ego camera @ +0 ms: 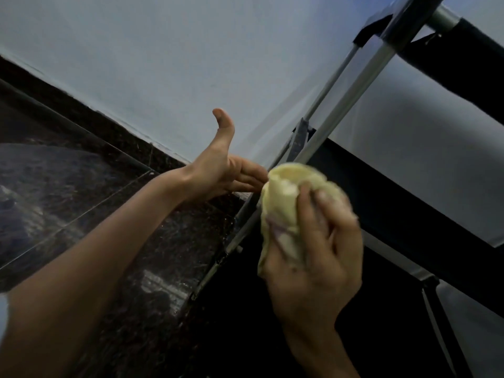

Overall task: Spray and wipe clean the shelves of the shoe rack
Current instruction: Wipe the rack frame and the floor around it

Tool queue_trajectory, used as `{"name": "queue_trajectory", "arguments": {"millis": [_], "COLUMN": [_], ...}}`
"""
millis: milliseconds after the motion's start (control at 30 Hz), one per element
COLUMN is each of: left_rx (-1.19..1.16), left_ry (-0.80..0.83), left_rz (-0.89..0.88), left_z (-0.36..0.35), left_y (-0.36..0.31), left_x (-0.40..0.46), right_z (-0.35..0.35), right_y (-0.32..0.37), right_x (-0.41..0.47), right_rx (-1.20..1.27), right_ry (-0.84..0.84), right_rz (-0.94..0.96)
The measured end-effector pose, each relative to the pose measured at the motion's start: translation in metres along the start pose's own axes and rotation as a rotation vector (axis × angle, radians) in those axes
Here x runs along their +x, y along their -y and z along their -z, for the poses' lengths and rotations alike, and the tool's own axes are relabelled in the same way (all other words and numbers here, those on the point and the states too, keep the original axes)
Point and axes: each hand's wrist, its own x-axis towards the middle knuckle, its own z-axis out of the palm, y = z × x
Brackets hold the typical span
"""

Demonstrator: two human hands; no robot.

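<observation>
The right hand (313, 249) squeezes a scrunched yellow cloth (286, 203) at the black shoe rack's (381, 192) edge; the left hand (221, 173) is spread; a loose squeeze might drop it

Both forearms are bare from wrist to the frame edge, with no watch, bracelet or ring showing on either. The left hand (218, 170) and the right hand (313, 246) wear no gloves. At nine o'clock on the frame's edge, a small patch of pale sleeve (2, 312) shows beside the left arm.
</observation>
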Motion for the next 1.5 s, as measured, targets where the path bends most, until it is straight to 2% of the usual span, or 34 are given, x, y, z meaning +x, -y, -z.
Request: {"name": "queue_trajectory", "arguments": {"millis": [100, 200, 267, 400, 467, 533, 700, 767, 833, 933, 1067, 1133, 1200, 1333, 1400, 1500], "left_rx": [0.014, 0.023, 0.025, 0.051, 0.043, 0.037, 0.017, -0.001, -0.023, -0.016, -0.008, -0.027, -0.046, -0.087, -0.088, -0.149], "left_ry": [0.001, -0.027, -0.042, -0.049, -0.067, -0.098, -0.186, -0.243, -0.301, -0.338, -0.346, -0.352, -0.351, -0.356, -0.355, -0.341], "left_rz": [-0.012, -0.012, -0.003, -0.006, 0.003, 0.021, 0.078, 0.072, 0.068, 0.078, 0.097, 0.110, 0.120, 0.138, 0.148, 0.164], "left_z": [-0.001, 0.000, 0.000, -0.001, -0.001, 0.000, -0.001, -0.003, -0.003, -0.005, -0.005, -0.004, -0.004, -0.005, -0.006, -0.009], "left_y": [-0.001, -0.001, 0.000, 0.003, 0.008, 0.016, 0.046, 0.056, 0.066, 0.077, 0.090, 0.095, 0.098, 0.102, 0.106, 0.115], "left_x": [0.000, -0.002, -0.003, -0.007, -0.010, -0.012, -0.021, -0.023, -0.025, -0.032, -0.044, -0.049, -0.048, -0.034, -0.026, -0.022], "right_z": [-0.010, -0.017, -0.024, -0.030, -0.027, -0.019, -0.006, -0.013, -0.022, -0.032, -0.033, -0.028, -0.019, -0.015, -0.024, -0.039], "right_y": [-0.006, -0.012, -0.014, -0.011, -0.014, -0.019, -0.025, -0.029, -0.031, -0.032, -0.020, -0.016, -0.016, -0.017, -0.018, -0.016], "right_x": [0.014, -0.009, -0.036, -0.087, -0.098, -0.097, -0.052, -0.039, -0.042, -0.075, -0.118, -0.128, -0.127, -0.088, -0.068, -0.070], "right_rx": [-0.040, -0.159, -0.232, -0.265, -0.203, -0.091, 0.051, 0.056, 0.007, -0.146, -0.175, -0.153, -0.128, -0.085, -0.088, -0.221], "right_ry": [-0.032, 0.071, 0.219, 0.642, 0.753, 0.691, 0.188, 0.083, 0.117, 0.305, 0.638, 0.749, 0.720, 0.325, 0.198, 0.264], "right_rz": [0.026, 0.146, 0.188, 0.228, 0.218, 0.170, 0.012, -0.013, 0.054, 0.187, 0.141, 0.100, 0.034, -0.014, -0.007, 0.079]}}
